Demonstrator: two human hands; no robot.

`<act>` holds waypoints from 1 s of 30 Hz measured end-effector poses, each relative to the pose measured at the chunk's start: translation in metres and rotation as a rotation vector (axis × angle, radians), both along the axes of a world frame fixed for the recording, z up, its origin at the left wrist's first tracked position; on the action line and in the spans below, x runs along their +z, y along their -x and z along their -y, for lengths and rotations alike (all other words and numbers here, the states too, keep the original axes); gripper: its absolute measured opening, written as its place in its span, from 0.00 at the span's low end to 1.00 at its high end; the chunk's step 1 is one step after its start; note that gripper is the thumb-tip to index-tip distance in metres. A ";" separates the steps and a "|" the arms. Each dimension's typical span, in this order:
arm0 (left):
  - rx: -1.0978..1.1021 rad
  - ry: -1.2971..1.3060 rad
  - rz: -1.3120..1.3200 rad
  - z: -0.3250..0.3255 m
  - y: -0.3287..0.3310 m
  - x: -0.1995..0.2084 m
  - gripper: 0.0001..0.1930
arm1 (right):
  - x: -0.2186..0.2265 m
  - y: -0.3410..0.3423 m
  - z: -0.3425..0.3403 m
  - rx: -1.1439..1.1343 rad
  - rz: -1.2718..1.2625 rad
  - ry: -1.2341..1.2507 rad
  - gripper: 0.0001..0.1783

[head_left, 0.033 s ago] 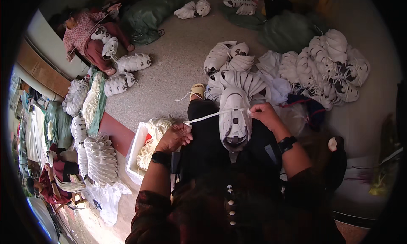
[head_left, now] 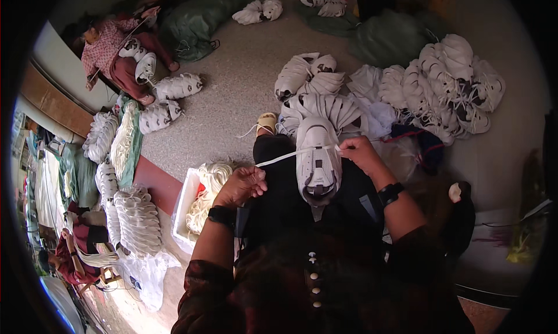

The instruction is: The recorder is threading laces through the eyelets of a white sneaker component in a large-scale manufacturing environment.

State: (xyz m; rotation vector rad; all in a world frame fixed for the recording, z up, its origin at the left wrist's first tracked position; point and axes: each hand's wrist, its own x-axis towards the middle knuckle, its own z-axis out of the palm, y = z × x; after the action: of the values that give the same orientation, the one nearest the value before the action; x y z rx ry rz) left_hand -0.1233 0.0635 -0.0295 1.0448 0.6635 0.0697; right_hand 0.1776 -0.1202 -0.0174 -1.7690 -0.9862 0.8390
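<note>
Heaps of white shoes (head_left: 442,84) cover the floor (head_left: 232,96) ahead, and a tray of white laces (head_left: 200,203) sits at the person's left. One white shoe (head_left: 318,160) rests on the lap. The left hand (head_left: 244,186) and right hand (head_left: 357,153) each pinch an end of a white lace (head_left: 290,155) stretched taut across it.

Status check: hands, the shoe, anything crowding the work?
Left hand and right hand pinch a white lace taut. White shoe on lap. Tray of laces beside left hand; nothing blocking.
</note>
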 end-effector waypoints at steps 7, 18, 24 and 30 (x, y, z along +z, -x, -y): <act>-0.164 -0.113 0.078 0.034 -0.075 0.033 0.11 | -0.013 -0.004 0.000 -0.052 -0.415 -0.064 0.03; -0.142 -0.195 0.034 0.043 -0.090 0.026 0.09 | -0.038 0.011 -0.025 -0.163 0.027 -0.378 0.06; -0.125 -0.186 0.042 0.042 -0.087 0.025 0.09 | -0.025 0.019 -0.019 -0.130 0.294 -0.344 0.07; -0.153 -0.201 0.057 0.037 -0.085 0.021 0.12 | -0.026 0.014 -0.021 -0.159 0.136 -0.247 0.05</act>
State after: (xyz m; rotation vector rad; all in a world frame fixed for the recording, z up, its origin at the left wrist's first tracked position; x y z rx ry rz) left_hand -0.0382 0.0265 -0.0081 1.2797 0.5302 0.0332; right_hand 0.1633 -0.0988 -0.0429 -1.6807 -0.9769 0.4799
